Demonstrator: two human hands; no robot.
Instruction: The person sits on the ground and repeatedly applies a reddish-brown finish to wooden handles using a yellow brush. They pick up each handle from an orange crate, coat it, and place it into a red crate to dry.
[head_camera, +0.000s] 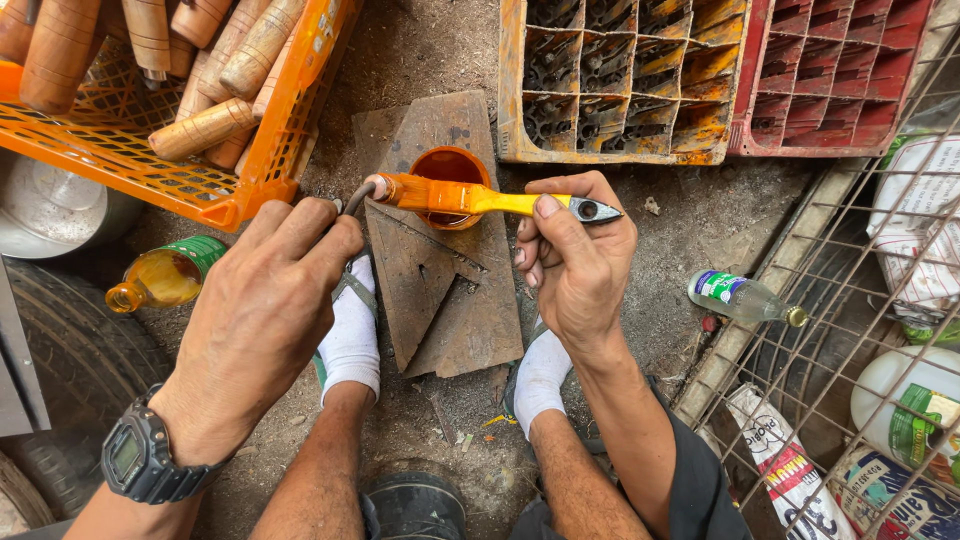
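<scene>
your right hand (578, 262) pinches the yellow brush (470, 197) flat, keeping bristles over the paint cup (449, 166) | your left hand (262, 300) is closed on a thin metal rod (356, 196), its tip meeting the bristles

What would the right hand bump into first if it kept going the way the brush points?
The right hand holds the brush pointing left. Straight on, it would probably first meet the left hand, whose fingers hold a small piece at the bristles; the orange crate lies beyond. Depth is unclear.

Black wristwatch (140, 458), white socks (352, 335), sandals
</scene>
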